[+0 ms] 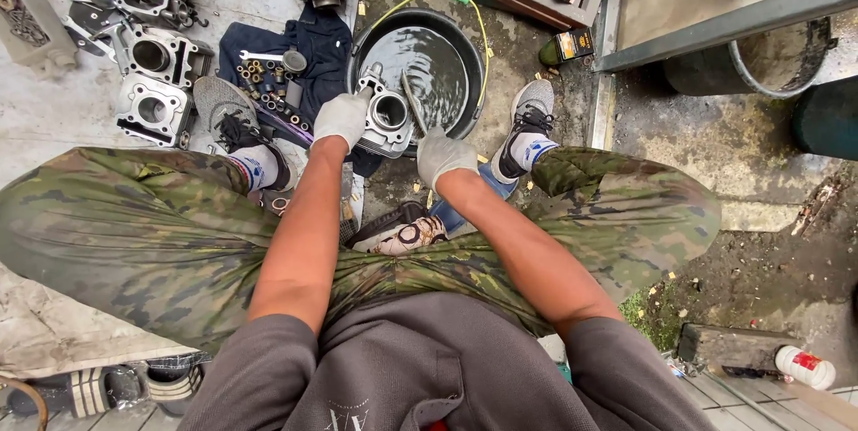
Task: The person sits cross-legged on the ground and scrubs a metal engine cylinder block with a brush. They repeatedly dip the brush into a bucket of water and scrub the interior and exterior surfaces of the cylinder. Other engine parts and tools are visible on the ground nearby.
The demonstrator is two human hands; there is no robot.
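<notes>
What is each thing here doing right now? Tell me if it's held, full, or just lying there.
Left hand: gloved, gripping the metal engine part.
Right hand: gloved, holding a thin brush.
Engine part: held over the basin's rim.
Brush: slanted, tip over the liquid.
Basin: holds dark, rippling liquid.
Dark cloth: spread out, small parts lying on it.
Engine blocks: lying loose on the ground.

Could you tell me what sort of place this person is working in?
Probably an informal outdoor engine repair spot: engine cylinder blocks lie on the concrete ground, small parts sit on a dark cloth, and a black basin holds liquid.
</notes>
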